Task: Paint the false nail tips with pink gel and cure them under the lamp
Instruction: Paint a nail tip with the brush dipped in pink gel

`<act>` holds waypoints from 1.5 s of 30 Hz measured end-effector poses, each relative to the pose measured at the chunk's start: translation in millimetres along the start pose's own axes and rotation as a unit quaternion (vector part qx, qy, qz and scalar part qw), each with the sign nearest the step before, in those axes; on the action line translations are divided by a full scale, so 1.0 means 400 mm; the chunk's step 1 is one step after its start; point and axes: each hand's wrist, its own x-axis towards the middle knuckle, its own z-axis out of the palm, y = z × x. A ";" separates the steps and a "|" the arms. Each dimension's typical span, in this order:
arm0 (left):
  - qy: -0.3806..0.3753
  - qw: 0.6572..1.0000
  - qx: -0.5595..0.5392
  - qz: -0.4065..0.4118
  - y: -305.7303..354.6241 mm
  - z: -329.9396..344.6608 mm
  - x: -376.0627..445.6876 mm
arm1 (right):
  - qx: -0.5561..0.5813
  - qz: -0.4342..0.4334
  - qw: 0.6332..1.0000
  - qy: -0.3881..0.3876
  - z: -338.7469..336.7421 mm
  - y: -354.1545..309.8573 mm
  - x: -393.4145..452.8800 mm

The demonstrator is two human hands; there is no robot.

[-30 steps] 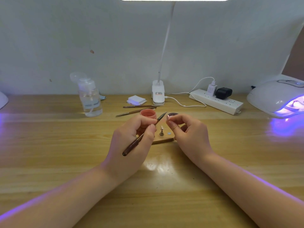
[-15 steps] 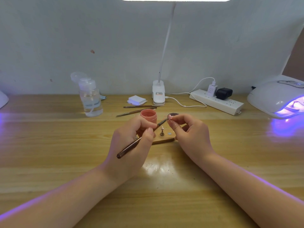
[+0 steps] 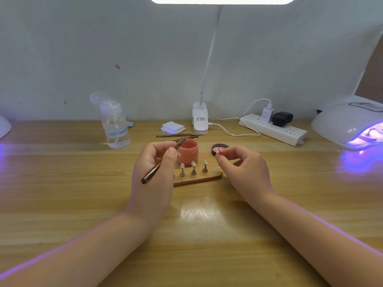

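We count three nail tips (image 3: 193, 163) on pegs along the wooden stand (image 3: 198, 178) (a fourth peg may hide behind our left hand (image 3: 154, 162), which grips one brush (image 3: 160, 162)), one pink gel jar (image 3: 188, 154) just behind it, while our right hand (image 3: 241, 165) pinches one nail tip (image 3: 219, 153) above its right end.

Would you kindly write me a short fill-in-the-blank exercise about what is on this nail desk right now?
1. The brush is held in the ____ hand.
2. The right hand pinches a small nail tip in front of the open ____ of the gel jar.
3. The wooden stand shows ____ nail tips standing upright in plain view.
4. The curing lamp at the right glows ____.

Missing words: left; lid; three; purple
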 end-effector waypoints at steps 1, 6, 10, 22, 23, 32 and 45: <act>-0.001 1.000 -0.001 -0.007 0.000 0.003 -0.003 | -0.031 0.004 0.999 -0.007 -0.003 0.002 0.001; -0.022 1.000 -0.012 -0.015 0.002 0.008 -0.014 | -0.110 0.023 0.993 -0.045 -0.003 0.010 0.007; -0.032 0.999 -0.004 -0.006 0.001 0.007 -0.019 | -0.154 0.029 0.985 -0.076 -0.005 0.010 0.009; -0.038 0.997 -0.047 -0.048 -0.023 0.008 -0.020 | -0.365 -0.217 0.905 -0.037 -0.015 -0.009 -0.038; -0.040 0.997 -0.051 -0.048 -0.022 0.008 -0.021 | -0.376 -0.202 0.903 -0.043 -0.013 -0.005 -0.036; -0.053 0.996 -0.054 -0.051 -0.011 0.013 -0.028 | -0.344 -0.104 0.931 -0.063 0.000 0.009 -0.016; -0.055 0.996 -0.043 -0.063 -0.016 0.014 -0.028 | -0.301 -0.098 0.945 -0.078 -0.004 -0.003 -0.010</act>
